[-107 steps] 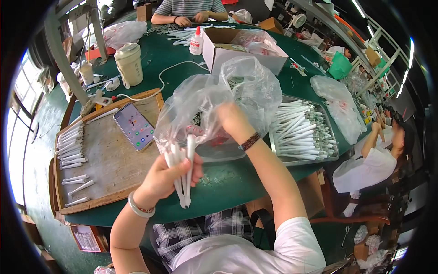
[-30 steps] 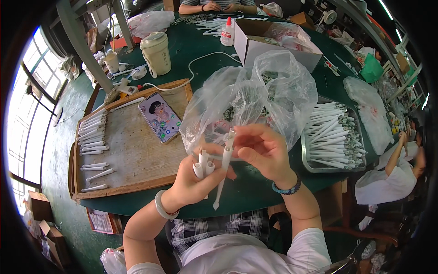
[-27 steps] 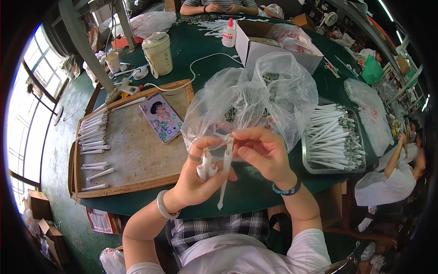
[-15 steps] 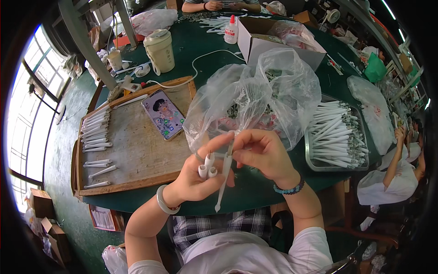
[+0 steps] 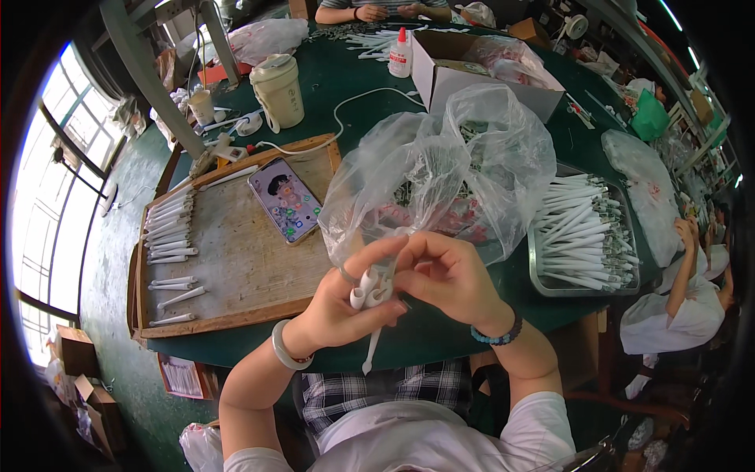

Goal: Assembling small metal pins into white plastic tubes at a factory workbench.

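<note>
My left hand point(image 5: 330, 313) is closed around several slim white plastic tubes point(image 5: 372, 293), their round open ends facing up. One tube hangs lower, its pointed tip point(image 5: 368, 364) below the hand. At the upper end of that tube, my right hand point(image 5: 452, 283) has its thumb and forefinger pinched together; what lies between them is too small to make out. Both hands' fingertips meet there, just in front of a clear plastic bag point(image 5: 425, 177) holding many small dark and metallic parts.
A wooden tray point(image 5: 252, 271) with white tubes and a phone point(image 5: 285, 200) lies left. Right is a metal tray point(image 5: 543, 287) full of white tubes. Behind stand a cup point(image 5: 277, 93), a glue bottle point(image 5: 399, 57) and a white box point(image 5: 452, 86). Another person's hands point(image 5: 373, 12) work across the table.
The hanging tube has slipped lower and turned more upright, closer against the other tubes. My right fingers have moved down toward my left hand, covering the thin strip seen at the tube's top before.
</note>
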Motion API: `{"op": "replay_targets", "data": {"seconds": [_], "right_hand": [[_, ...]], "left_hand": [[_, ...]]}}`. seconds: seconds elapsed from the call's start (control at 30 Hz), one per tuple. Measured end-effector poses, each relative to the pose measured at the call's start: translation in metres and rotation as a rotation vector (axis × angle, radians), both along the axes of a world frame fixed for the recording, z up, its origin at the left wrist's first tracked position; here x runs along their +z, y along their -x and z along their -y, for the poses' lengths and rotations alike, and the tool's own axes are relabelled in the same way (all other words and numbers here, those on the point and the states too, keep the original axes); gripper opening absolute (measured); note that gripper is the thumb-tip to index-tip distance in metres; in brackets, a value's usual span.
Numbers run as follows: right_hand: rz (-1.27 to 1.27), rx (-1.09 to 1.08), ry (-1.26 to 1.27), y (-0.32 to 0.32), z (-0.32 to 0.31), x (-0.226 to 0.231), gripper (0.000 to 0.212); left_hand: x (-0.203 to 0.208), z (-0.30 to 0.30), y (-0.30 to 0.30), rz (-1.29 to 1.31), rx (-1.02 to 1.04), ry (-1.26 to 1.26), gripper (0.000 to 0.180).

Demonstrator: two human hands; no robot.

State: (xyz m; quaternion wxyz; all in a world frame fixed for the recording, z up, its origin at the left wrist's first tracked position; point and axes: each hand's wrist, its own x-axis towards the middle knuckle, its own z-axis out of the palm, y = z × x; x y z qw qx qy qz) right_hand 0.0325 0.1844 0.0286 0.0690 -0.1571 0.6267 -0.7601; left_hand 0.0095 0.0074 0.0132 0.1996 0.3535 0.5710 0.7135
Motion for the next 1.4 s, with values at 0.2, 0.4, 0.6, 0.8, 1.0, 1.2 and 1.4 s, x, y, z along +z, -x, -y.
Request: {"op": "replay_targets", "data": {"seconds": [0.2,0.4,0.6,0.8,1.0,1.2,1.4], "right_hand": [[-0.009,0.018,0.006,0.000,-0.003,-0.003,0.008],[-0.002,0.038,0.157,-0.001,0.004,-0.010,0.008],[-0.062,0.018,0.145,-0.002,0.012,-0.010,0.010],[0.003,-0.005,0.226,0.000,0.013,-0.014,0.012],[0.077,-0.015,0.313,0.002,0.012,-0.006,0.018],[0.056,0.061,0.073,-0.002,0.010,-0.004,0.018],[0.012,-0.140,-0.017,-0.027,-0.025,0.026,0.011]], "left_hand": [[-0.002,0.000,0.003,-0.182,-0.002,0.064,0.065],[-0.001,-0.001,0.000,-0.028,-0.024,-0.051,0.054],[-0.001,0.001,-0.003,-0.057,0.034,-0.073,0.048],[-0.002,-0.001,-0.002,0.180,-0.009,-0.205,0.049],[-0.003,0.003,0.001,0.371,-0.127,-0.303,0.059],[0.001,-0.008,0.000,0.486,-0.143,-0.210,0.076],[-0.007,-0.006,0.003,0.528,0.070,-0.142,0.039]]}}
